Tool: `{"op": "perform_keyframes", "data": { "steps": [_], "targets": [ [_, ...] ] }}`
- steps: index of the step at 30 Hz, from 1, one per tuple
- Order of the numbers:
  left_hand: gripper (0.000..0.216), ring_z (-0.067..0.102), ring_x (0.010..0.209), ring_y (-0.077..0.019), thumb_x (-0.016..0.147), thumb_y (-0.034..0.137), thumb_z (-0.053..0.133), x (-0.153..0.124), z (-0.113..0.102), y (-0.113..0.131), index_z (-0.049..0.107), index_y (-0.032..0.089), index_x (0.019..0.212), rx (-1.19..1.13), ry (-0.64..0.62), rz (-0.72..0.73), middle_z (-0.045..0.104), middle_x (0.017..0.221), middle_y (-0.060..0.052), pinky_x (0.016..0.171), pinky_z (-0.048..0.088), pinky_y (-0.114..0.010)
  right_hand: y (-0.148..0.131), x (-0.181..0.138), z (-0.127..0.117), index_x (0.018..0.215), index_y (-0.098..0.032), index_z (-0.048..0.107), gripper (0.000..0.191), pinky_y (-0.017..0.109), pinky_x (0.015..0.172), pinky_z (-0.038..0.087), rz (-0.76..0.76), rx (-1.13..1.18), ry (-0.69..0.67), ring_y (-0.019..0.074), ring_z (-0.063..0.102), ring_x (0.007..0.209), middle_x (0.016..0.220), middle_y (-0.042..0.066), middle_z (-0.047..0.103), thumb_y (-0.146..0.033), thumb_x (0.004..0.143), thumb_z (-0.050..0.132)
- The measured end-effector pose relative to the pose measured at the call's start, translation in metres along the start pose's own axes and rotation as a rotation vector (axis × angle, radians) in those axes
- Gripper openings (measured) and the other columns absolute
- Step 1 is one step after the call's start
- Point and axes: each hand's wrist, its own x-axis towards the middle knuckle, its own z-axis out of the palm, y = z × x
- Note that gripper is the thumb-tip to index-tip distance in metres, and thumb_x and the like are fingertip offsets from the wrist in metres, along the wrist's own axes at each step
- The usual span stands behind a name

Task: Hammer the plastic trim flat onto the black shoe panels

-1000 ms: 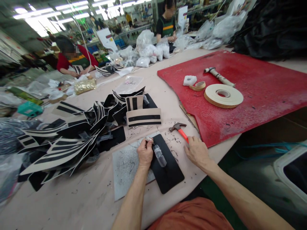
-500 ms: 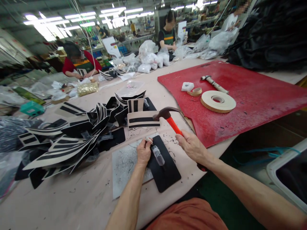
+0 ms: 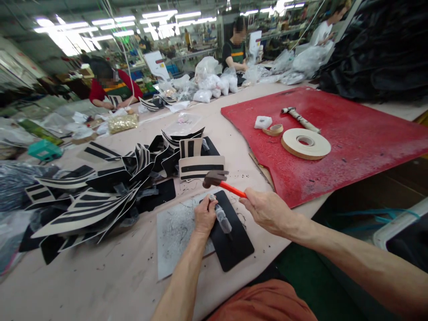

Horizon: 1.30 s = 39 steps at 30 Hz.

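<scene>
My right hand [image 3: 265,208] is wrapped round the orange handle of a claw hammer [image 3: 230,188]. The hammer's dark head hangs just above and beside my left hand [image 3: 204,215]. Between thumb and fingers, my left hand pinches a small, light, metallic-looking piece [image 3: 212,197]; its lower end is hidden, so I cannot tell its kind. Under that hand lies a black rectangular panel [image 3: 239,247] with a clear plastic-wrapped piece [image 3: 223,219] on it. The panel partly overlaps a grey metal plate [image 3: 174,240] scattered with dark bits.
A pile of black-and-cream striped panels [image 3: 90,203] spreads over the left of the table. To the right, a red mat [image 3: 361,142] bears a tape roll [image 3: 306,143] and a second hammer [image 3: 302,120]. Other people work beyond the table.
My right hand has brought the hammer head down and to the left, closer to my left hand. My left hand has shifted slightly right and still pinches the small piece.
</scene>
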Motion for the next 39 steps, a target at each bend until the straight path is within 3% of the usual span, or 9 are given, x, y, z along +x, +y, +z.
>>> {"op": "perform_keyframes", "data": {
  "steps": [4,10,15,21,26,32,35,37,39],
  "targets": [
    [0.016,0.065,0.067,-0.0186,0.090,0.032,0.056,0.001,-0.001,0.001,0.068,0.024,0.082,0.032,-0.003,-0.012,0.071,0.074,-0.003,0.068,0.048,-0.027,0.004,0.006,-0.011,0.096,-0.018,0.057,0.030,0.030,0.052,0.019,-0.082,-0.066,-0.064,0.0180,0.054,0.053,0.067,0.007,0.064,-0.040,0.103,0.038],
    [0.017,0.069,0.078,-0.0201,0.092,0.033,0.056,0.001,0.000,0.000,0.070,0.025,0.091,0.010,-0.015,0.017,0.075,0.086,-0.004,0.076,0.049,-0.028,-0.008,0.011,-0.036,0.092,-0.020,0.052,0.040,0.027,0.053,0.028,0.062,0.104,0.423,0.0150,0.049,0.053,0.067,0.005,0.059,-0.043,0.105,0.021],
    [0.017,0.067,0.071,-0.0195,0.092,0.032,0.055,0.001,-0.001,-0.001,0.069,0.024,0.088,0.057,-0.027,0.019,0.073,0.078,-0.004,0.069,0.048,-0.027,0.004,0.009,-0.007,0.087,-0.019,0.053,0.024,0.029,0.050,0.020,-0.045,0.003,-0.055,0.0141,0.047,0.048,0.060,0.003,0.057,-0.036,0.100,0.042],
    [0.016,0.067,0.075,-0.0183,0.093,0.029,0.055,0.000,0.001,-0.002,0.068,0.022,0.088,0.101,-0.032,0.082,0.074,0.084,-0.005,0.071,0.047,-0.026,-0.001,0.013,-0.019,0.096,-0.016,0.053,0.038,0.029,0.053,0.027,0.052,0.017,0.257,0.0160,0.052,0.055,0.069,0.007,0.060,-0.038,0.105,0.023],
    [0.015,0.065,0.068,-0.0161,0.094,0.026,0.055,-0.001,0.001,-0.003,0.066,0.021,0.085,0.103,-0.041,0.084,0.071,0.075,-0.002,0.065,0.045,-0.024,0.015,0.005,0.001,0.095,-0.017,0.054,0.029,0.029,0.052,0.022,-0.036,-0.090,-0.137,0.0170,0.056,0.054,0.068,0.005,0.063,-0.038,0.104,0.036],
    [0.014,0.067,0.073,-0.0165,0.094,0.026,0.056,0.000,0.002,-0.003,0.067,0.021,0.088,0.077,-0.016,0.101,0.072,0.081,-0.003,0.071,0.048,-0.024,0.056,0.005,0.045,0.099,-0.016,0.057,0.037,0.027,0.059,0.033,0.247,0.104,-0.165,0.0183,0.060,0.067,0.076,0.006,0.065,-0.038,0.106,0.028],
    [0.013,0.068,0.076,-0.0168,0.093,0.026,0.056,0.000,0.001,-0.002,0.067,0.021,0.090,0.058,-0.021,0.089,0.073,0.084,-0.003,0.073,0.049,-0.025,0.057,0.004,0.070,0.108,-0.013,0.059,0.031,0.031,0.069,0.040,0.337,-0.012,-0.137,0.0236,0.063,0.082,0.092,0.013,0.066,-0.035,0.103,0.038],
    [0.013,0.068,0.078,-0.0173,0.092,0.027,0.057,0.000,0.000,-0.002,0.068,0.021,0.091,0.043,-0.020,0.081,0.074,0.086,-0.003,0.075,0.049,-0.025,0.044,0.004,0.080,0.125,-0.011,0.054,0.034,0.038,0.082,0.043,0.224,-0.105,0.013,0.0294,0.059,0.101,0.117,0.019,0.061,-0.030,0.097,0.050],
    [0.014,0.068,0.078,-0.0175,0.092,0.029,0.057,-0.001,-0.001,-0.001,0.069,0.021,0.091,0.026,-0.020,0.061,0.074,0.087,-0.003,0.076,0.050,-0.026,0.021,0.005,0.083,0.136,-0.014,0.047,0.046,0.041,0.094,0.040,-0.064,-0.066,0.114,0.0304,0.051,0.116,0.136,0.019,0.051,-0.022,0.091,0.056]
  ]
}}
